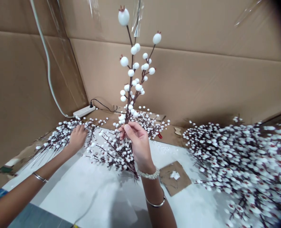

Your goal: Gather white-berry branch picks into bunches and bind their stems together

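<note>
Your right hand point(137, 142) is clenched around the upright white-berry stem point(130, 72), while your left hand point(78, 137) lies loosely curled on a berry spray point(64, 136), its grip unclear.

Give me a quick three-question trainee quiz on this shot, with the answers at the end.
1. What is the right hand gripping?
2. True or false: the left hand is on a bunch of white-berry branches.
3. Which wrist wears the white beaded bracelet?
A. Left
B. Right
C. Neither

Key: 1. The stem of an upright white-berry branch. 2. True. 3. B.
</note>
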A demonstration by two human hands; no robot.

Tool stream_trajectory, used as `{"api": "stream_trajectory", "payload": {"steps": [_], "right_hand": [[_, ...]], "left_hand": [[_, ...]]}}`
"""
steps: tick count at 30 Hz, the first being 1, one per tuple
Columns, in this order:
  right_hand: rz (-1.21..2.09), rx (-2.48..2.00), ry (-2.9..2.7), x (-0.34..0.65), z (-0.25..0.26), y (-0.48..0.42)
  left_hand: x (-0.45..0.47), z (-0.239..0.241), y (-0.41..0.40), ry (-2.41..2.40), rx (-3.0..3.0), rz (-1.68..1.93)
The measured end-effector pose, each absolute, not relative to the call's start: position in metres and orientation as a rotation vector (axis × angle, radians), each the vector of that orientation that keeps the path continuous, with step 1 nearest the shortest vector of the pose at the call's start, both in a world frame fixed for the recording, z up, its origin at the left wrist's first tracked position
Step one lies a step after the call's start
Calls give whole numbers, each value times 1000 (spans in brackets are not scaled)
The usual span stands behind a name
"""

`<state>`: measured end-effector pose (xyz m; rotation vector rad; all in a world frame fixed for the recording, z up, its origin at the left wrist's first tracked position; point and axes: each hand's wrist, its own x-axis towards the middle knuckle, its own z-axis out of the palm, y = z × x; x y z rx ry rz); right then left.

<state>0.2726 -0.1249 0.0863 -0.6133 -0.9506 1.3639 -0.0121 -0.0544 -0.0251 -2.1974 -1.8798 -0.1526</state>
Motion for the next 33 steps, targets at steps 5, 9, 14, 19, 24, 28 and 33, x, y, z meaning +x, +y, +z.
{"api": "stream_trajectory", "payload": {"steps": [5,9,14,19,24,28,33], "right_hand": [[1377,-600,-924,274,87,-126],[1380,-594,-904,274,88,-126],[1389,-592,-910,271,89,-126],[1413,-602,-911,268,88,-126],[1408,-603,-923,266,85,-124],[1369,-624,-939,266,81,-120],[1210,-718,-1040,264,76,-118]], "left_hand": [[-19,-5,-50,-1977,-2153,-405],[-32,23,-48,-2062,-2069,-705],[-46,53,-45,-2173,-1956,-1026],[-50,68,-49,-2223,-1969,-1379],[-38,77,-56,-2184,-2095,-1929],[-12,95,-73,-2160,-2270,-2329],[25,116,-105,-2418,-2340,-3041]]}}
